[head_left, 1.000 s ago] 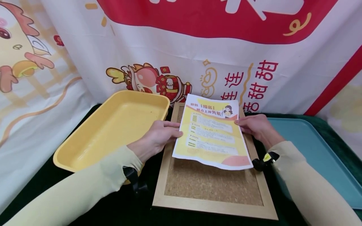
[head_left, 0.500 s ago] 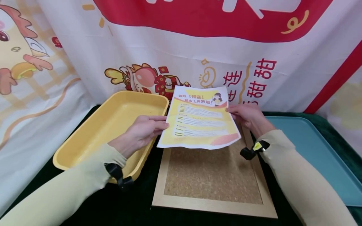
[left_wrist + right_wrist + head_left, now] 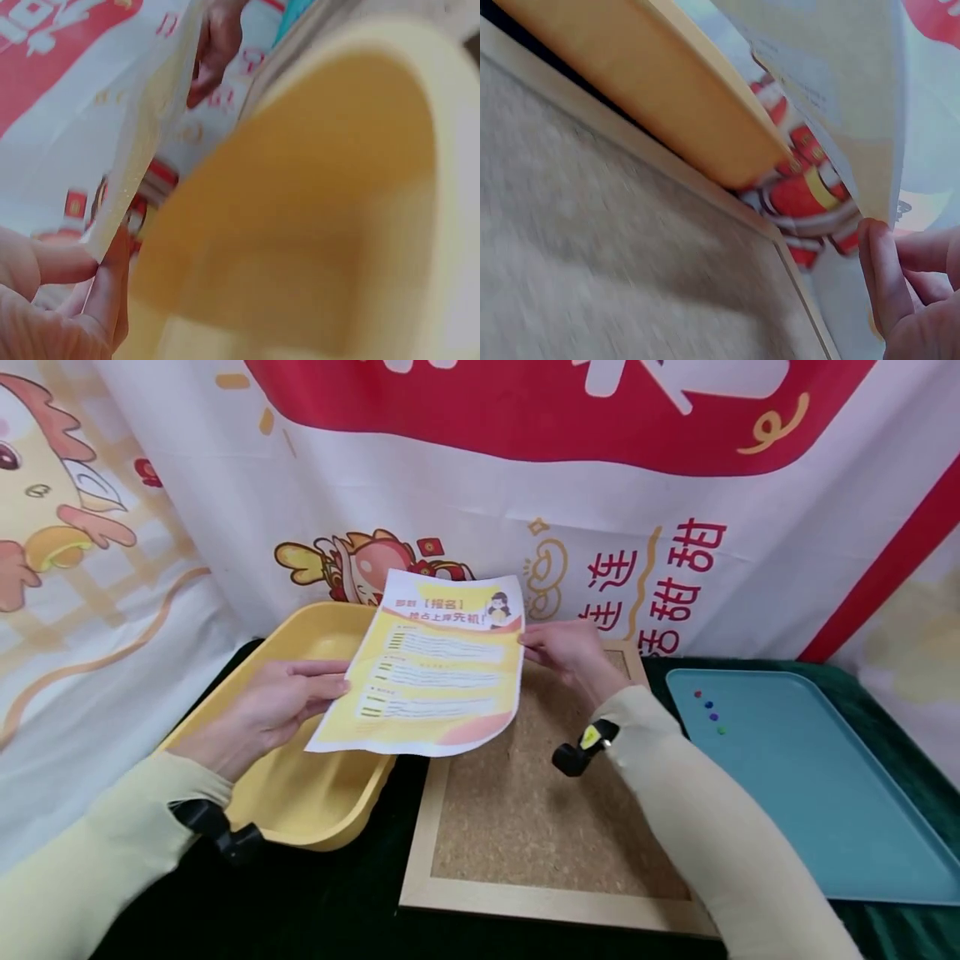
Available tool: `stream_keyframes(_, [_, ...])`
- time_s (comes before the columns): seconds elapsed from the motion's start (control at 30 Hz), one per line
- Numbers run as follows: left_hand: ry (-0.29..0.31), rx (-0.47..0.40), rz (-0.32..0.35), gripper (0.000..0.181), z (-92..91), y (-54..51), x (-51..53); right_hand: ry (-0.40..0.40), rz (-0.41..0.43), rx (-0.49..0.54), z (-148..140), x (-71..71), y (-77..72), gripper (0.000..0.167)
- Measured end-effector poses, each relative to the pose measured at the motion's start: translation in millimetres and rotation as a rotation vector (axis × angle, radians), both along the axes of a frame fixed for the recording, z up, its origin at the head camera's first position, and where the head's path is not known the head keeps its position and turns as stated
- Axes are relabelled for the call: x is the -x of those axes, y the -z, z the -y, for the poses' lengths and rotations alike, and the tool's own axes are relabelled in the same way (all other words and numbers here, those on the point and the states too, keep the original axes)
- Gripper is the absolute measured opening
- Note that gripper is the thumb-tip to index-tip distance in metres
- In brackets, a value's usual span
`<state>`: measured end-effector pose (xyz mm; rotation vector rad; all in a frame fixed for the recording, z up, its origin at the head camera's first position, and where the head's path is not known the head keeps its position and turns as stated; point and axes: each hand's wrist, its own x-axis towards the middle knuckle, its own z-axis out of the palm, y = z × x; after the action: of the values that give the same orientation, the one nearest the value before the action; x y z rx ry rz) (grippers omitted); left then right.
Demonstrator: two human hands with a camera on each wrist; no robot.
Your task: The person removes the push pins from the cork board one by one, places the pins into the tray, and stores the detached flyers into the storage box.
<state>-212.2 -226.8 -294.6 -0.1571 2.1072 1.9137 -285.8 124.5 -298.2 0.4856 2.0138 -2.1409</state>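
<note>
A printed yellow and white paper flyer (image 3: pixel 442 664) is held up between both hands, over the right part of the yellow tray and the left part of the corkboard. My left hand (image 3: pixel 273 706) pinches its left edge between thumb and fingers, as the left wrist view also shows at the hand (image 3: pixel 67 292). At the opposite edge, my right hand (image 3: pixel 573 656) pinches the sheet near its upper half. The flyer's lower right corner bends slightly. Below the right forearm lies the wood-framed corkboard (image 3: pixel 525 827), partly hidden by that arm. The yellow tray (image 3: pixel 352 814) sits under the left hand.
A blue tray (image 3: pixel 810 793) lies at the right, with several small coloured pieces (image 3: pixel 711 706) near its far left corner. Behind everything hangs a white and red printed cloth (image 3: pixel 450 493). Dark green fabric (image 3: pixel 330 902) covers the table.
Both hands have carried the flyer left, from above the corkboard to partly over the yellow tray. More of the corkboard and the blue tray's small pieces have come into sight.
</note>
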Motion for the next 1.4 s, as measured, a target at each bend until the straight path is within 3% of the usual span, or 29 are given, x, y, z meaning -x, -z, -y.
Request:
stream_keyframes(0.1, [0.015, 0.038, 0.002, 0.069, 24.7, 1.8, 2.1, -0.005, -0.017, 0.019, 21.6, -2.2, 0.9, 0.034])
stream_keyframes(0.27, [0.033, 0.117, 0.004, 0.026, 64.8, 2.9, 5.4, -0.005, -0.027, -0.011, 53.9, -10.0, 0.7, 0.026])
stream_keyframes(0.33, [0.04, 0.177, 0.004, 0.021, 76.7, 3.5, 6.2, -0.006, -0.046, -0.013, 66.0, -13.0, 1.2, 0.024])
stream_keyframes(0.5, [0.054, 0.327, 0.03, 0.063, 96.6, 4.8, 6.0, -0.013, -0.077, -0.086, 93.1, -18.6, 3.5, 0.012])
stream_keyframes(0.57, [0.062, 0.369, 0.05, 0.068, 102.2, 5.6, 4.7, -0.031, -0.086, -0.151, 101.5, -19.8, 5.7, 0.009])
stream_keyframes(0.83, [0.08, 0.455, 0.099, 0.07, 108.8, 8.3, -0.5, -0.06, -0.154, -0.386, 121.9, -23.9, 15.6, 0.009])
stream_keyframes(1.17, [0.069, 0.527, 0.099, 0.069, 109.2, 7.2, 1.2, -0.092, -0.17, -0.448, 130.1, -31.2, 13.2, 0.01])
stream_keyframes(1.4, [0.074, 0.618, 0.038, 0.067, 105.0, 5.9, 3.0, -0.147, -0.215, -0.44, 117.7, -32.2, 15.0, 0.01])
